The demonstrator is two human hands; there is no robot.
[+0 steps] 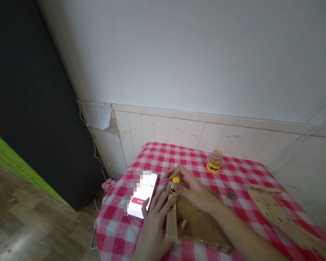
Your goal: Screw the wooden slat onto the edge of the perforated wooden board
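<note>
A screwdriver [175, 180] with a yellow and black handle stands upright, pinched by the thumb and fingers of my right hand [188, 186]. Its tip is hidden behind the fingers. My left hand [157, 221] straddles a pale wooden strip [171, 224], with the thumb on the right side and the fingers towards the far end, close to the screwdriver. The strip lies along the left edge of a brown wooden board [198, 221] dotted with small holes. Left of my left hand, a lit phone [141, 197] lies on the cloth, near the little finger.
Several screws [231, 194] lie right of the board. Behind them stands a clear bit case [215, 161] with a yellow base. Curved wooden pieces [279, 215] rest at the right. A red checked tablecloth [179, 152] covers the table, against a white panelled wall [179, 132].
</note>
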